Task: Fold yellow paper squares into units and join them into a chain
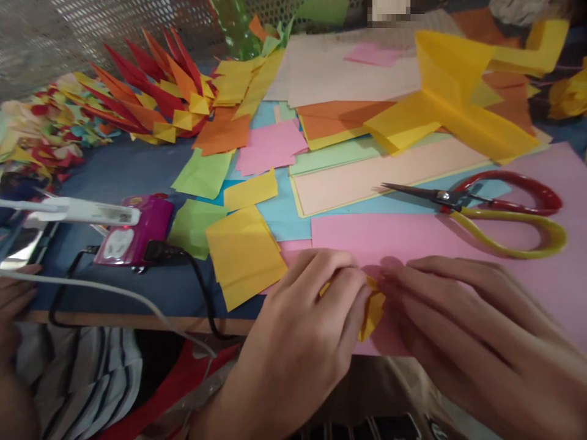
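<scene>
My left hand [298, 330] and my right hand [468, 330] meet near the table's front edge over a small folded yellow paper piece [372, 310]. Both hands pinch it with bent fingers, and most of the piece is hidden under them. It lies on a large pink sheet [541, 256]. Just left of my left hand sits a stack of yellow paper squares [243, 253].
Scissors with red and yellow handles [486, 208] lie on the pink sheet beyond my right hand. Coloured paper sheets and folded yellow shapes [449, 104] cover the back. A red-orange-yellow spiked paper model [156, 91] stands far left. A magenta device [135, 232] with black cable sits left. Another person's hand [13, 293] at the left edge.
</scene>
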Motion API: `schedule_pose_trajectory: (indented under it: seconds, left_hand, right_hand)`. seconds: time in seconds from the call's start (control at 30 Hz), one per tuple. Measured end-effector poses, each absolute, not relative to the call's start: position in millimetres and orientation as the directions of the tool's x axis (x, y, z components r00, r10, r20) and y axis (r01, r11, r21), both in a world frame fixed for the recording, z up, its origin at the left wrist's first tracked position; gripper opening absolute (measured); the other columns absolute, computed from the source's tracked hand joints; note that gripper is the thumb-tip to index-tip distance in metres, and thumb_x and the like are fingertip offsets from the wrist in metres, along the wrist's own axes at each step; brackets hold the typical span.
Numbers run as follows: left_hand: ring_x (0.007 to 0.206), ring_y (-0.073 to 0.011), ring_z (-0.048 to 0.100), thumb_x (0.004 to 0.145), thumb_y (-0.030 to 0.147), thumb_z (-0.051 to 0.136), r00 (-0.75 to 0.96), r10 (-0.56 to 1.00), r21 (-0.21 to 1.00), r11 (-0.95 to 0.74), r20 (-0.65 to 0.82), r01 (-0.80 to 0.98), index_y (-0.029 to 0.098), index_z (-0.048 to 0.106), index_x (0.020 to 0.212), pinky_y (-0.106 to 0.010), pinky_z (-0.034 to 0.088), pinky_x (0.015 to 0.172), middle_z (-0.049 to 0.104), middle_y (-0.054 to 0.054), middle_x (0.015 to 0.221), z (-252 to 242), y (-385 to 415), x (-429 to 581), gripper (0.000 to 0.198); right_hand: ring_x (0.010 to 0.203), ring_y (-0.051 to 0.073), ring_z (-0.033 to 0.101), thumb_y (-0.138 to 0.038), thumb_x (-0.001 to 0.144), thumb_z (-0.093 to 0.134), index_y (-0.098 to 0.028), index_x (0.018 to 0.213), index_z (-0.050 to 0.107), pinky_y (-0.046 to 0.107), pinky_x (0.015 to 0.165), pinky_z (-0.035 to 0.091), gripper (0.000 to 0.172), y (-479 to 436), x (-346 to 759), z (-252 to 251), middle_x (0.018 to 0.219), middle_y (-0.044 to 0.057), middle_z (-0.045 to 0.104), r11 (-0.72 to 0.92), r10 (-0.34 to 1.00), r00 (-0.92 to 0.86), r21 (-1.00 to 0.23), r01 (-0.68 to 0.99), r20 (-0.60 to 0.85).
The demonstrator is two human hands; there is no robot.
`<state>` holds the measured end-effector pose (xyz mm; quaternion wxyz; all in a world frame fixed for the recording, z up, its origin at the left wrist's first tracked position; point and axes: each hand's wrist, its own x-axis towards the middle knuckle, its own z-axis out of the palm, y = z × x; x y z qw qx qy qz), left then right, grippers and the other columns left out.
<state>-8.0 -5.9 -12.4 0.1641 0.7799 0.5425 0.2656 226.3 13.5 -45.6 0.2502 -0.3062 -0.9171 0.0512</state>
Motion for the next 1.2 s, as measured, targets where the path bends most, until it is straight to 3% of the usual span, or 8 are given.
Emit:
schedule_pose_trajectory:
  seconds: [0.23,0.43,0.93,1.1,1.2]
  left_hand:
    - [0.102,-0.0095,0.065,0.109,0.009,0.064,0.223,0.954,0.638,-0.301,0.202,0.709,0.017,0.070,0.101,-0.025,0.049,0.098,0.070,0.002,0.107,-11,2,-12,0.013]
    - [0.100,-0.0080,0.066,0.108,0.009,0.064,0.186,0.969,0.630,-0.246,0.161,0.737,0.018,0.069,0.100,-0.024,0.047,0.097,0.069,0.004,0.105,-8,7,-9,0.013]
    - [0.098,-0.0121,0.061,0.111,0.014,0.062,0.168,0.981,0.573,-0.191,0.092,0.797,0.020,0.062,0.095,-0.030,0.046,0.094,0.066,0.004,0.105,-5,7,-3,0.017]
    - [0.099,-0.0140,0.061,0.112,0.012,0.059,0.198,0.979,0.570,-0.191,0.050,0.799,0.022,0.059,0.101,-0.034,0.047,0.092,0.064,0.003,0.108,-1,6,0,0.015]
    - [0.107,-0.0192,0.060,0.112,0.016,0.057,0.158,0.987,0.541,-0.140,0.014,0.829,0.024,0.061,0.111,-0.039,0.050,0.092,0.064,0.000,0.119,1,6,1,0.009]
  right_hand:
    - [0.133,0.026,0.066,-0.014,0.102,0.074,-0.016,0.138,0.073,0.047,0.117,0.054,0.036,7,235,-49,0.147,0.001,0.070,0.791,0.612,-0.670,-0.328,0.517,0.420]
    - [0.133,0.029,0.065,-0.006,0.101,0.070,-0.013,0.138,0.072,0.049,0.115,0.053,0.038,4,229,-44,0.144,0.007,0.070,0.770,0.637,-0.645,-0.373,0.518,0.421]
    - [0.127,0.034,0.064,-0.007,0.096,0.077,-0.003,0.134,0.071,0.051,0.113,0.051,0.039,12,216,-46,0.135,0.014,0.074,0.791,0.610,-0.655,-0.288,0.540,0.446]
    - [0.123,0.031,0.065,-0.013,0.098,0.079,-0.008,0.127,0.073,0.051,0.110,0.052,0.031,13,219,-47,0.135,0.008,0.074,0.801,0.597,-0.658,-0.299,0.519,0.459]
    - [0.123,0.031,0.063,-0.017,0.100,0.077,-0.010,0.127,0.073,0.049,0.107,0.052,0.028,14,219,-45,0.137,0.005,0.073,0.785,0.618,-0.645,-0.306,0.538,0.450]
